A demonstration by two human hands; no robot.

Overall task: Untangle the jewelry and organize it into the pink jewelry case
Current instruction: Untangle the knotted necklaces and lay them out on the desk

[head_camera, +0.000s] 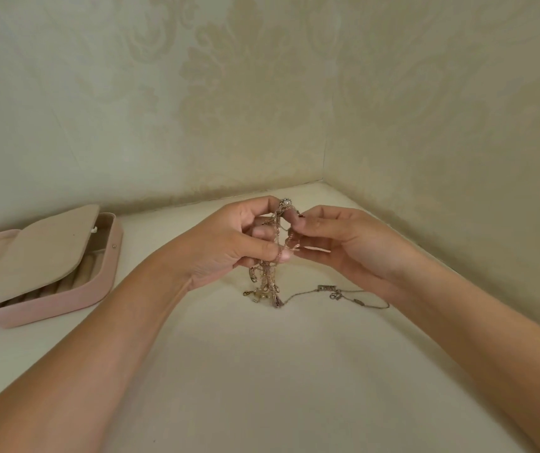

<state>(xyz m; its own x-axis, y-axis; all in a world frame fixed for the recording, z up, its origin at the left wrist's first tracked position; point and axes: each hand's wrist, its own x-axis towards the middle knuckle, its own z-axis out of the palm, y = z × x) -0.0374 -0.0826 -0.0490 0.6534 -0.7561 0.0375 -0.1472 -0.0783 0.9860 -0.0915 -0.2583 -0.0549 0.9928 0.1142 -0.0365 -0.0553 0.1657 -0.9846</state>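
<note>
Tangled chain cluster point(270, 273) pinched by left hand point(226, 243) and right hand point(337, 238), right of open pink jewelry case point(99, 286); nothing seen sorted yet.

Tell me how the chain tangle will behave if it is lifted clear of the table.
Probably floppy: the tangle hangs limp from the left hand and right hand. Likely light, since fingertip pinches carry it. One strand trails on the table, so it would probably drag and may snag.
</note>
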